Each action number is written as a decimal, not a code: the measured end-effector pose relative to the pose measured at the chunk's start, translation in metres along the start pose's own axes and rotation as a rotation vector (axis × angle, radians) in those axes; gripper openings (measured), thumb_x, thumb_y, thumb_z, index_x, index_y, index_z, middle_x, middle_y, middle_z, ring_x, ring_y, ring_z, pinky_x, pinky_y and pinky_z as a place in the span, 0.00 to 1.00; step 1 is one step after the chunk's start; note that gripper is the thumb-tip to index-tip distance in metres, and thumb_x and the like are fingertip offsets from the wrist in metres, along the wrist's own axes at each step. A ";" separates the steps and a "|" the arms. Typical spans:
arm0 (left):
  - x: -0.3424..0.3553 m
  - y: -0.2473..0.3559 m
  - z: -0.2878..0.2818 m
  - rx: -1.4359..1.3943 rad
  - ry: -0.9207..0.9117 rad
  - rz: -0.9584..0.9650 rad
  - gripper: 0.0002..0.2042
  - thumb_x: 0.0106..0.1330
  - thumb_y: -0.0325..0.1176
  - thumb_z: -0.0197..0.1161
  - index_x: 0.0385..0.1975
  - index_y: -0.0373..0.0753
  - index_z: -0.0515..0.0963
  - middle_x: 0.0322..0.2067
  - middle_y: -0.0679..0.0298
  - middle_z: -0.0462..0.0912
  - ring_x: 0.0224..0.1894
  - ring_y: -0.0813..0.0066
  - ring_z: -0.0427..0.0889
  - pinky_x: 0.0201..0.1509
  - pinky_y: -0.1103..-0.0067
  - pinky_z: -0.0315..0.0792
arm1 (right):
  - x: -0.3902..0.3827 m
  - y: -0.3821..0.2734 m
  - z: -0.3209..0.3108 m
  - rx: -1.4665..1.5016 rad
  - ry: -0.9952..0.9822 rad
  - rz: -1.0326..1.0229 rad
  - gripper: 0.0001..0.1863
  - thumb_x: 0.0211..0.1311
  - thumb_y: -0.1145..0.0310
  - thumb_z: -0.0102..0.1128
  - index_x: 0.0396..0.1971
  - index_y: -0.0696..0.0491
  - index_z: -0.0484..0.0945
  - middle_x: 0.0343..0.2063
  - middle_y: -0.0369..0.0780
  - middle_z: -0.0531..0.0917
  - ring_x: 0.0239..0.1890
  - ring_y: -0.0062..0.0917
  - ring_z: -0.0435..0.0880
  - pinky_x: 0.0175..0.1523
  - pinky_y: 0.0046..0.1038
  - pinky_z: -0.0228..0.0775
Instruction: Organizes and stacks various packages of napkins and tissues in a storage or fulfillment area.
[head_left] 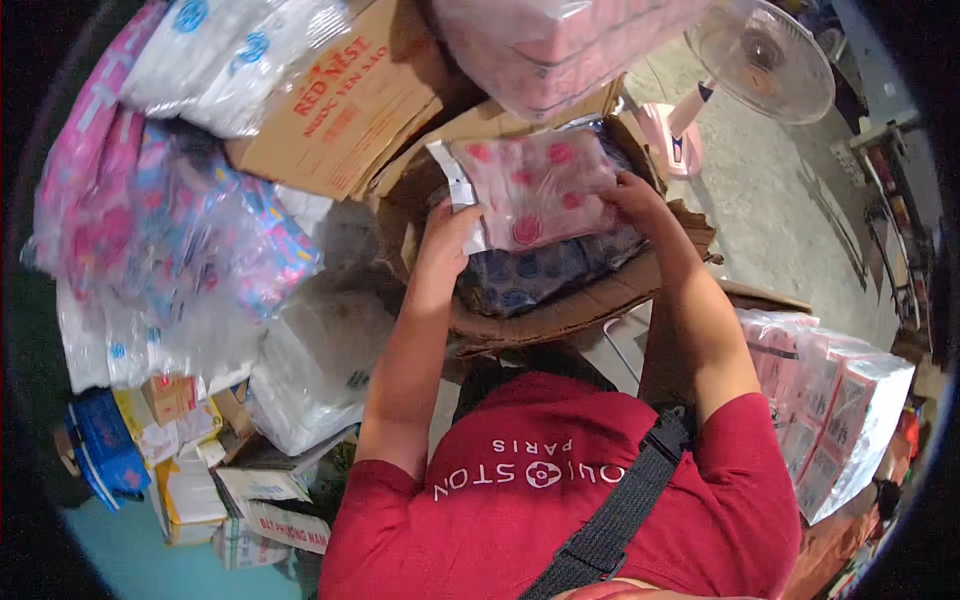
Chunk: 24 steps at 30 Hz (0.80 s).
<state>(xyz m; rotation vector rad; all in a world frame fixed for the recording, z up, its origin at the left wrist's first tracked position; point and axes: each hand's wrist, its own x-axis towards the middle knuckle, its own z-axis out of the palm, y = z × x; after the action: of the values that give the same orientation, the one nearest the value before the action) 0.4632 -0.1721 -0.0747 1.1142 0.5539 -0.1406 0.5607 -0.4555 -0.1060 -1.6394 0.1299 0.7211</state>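
My left hand (448,237) grips the white left edge of a flat plastic-wrapped package (535,185), pale pink with darker red-pink round spots. On its right side my right hand (636,203) pinches the wrap between thumb and fingers. The package lies level above an open cardboard box (580,310) with bent, torn flaps. Below it in the box sits a dark blue dotted package (520,280) in clear plastic, partly covered by the pink one. What lies deeper in the box is hidden.
Left are piled plastic-wrapped pink and blue bundles (230,230), white packs (215,70) and a brown carton (345,110). A large pink wrapped bundle (570,50) stands beyond the box. A pink fan (680,130) stands far right; pink-and-white wrapped boxes (830,400) sit nearer.
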 end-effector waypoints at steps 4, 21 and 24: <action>-0.045 0.032 -0.022 -0.003 -0.002 0.141 0.13 0.55 0.21 0.57 0.42 0.36 0.73 0.35 0.64 0.79 0.36 0.75 0.78 0.39 0.78 0.73 | -0.027 -0.014 0.016 0.325 -0.242 -0.092 0.20 0.54 0.77 0.54 0.50 0.57 0.67 0.38 0.39 0.78 0.35 0.26 0.79 0.35 0.29 0.74; -0.246 0.044 -0.203 -0.026 0.153 0.664 0.19 0.56 0.25 0.60 0.49 0.37 0.69 0.33 0.65 0.78 0.31 0.80 0.77 0.31 0.80 0.73 | -0.170 -0.089 0.198 0.051 -0.333 -0.369 0.33 0.45 0.77 0.59 0.56 0.59 0.62 0.39 0.39 0.77 0.40 0.26 0.77 0.49 0.26 0.68; -0.300 0.048 -0.275 0.050 0.252 0.356 0.19 0.56 0.24 0.60 0.49 0.39 0.69 0.28 0.69 0.77 0.24 0.81 0.75 0.25 0.82 0.70 | -0.170 -0.077 0.248 0.012 -0.500 -0.367 0.33 0.47 0.77 0.59 0.57 0.60 0.61 0.43 0.40 0.76 0.45 0.26 0.76 0.53 0.29 0.67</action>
<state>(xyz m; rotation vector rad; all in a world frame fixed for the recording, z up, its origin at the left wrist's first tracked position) 0.1273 0.0415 0.0224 1.2702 0.5681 0.3000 0.3683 -0.2623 0.0411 -1.3743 -0.5103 0.8160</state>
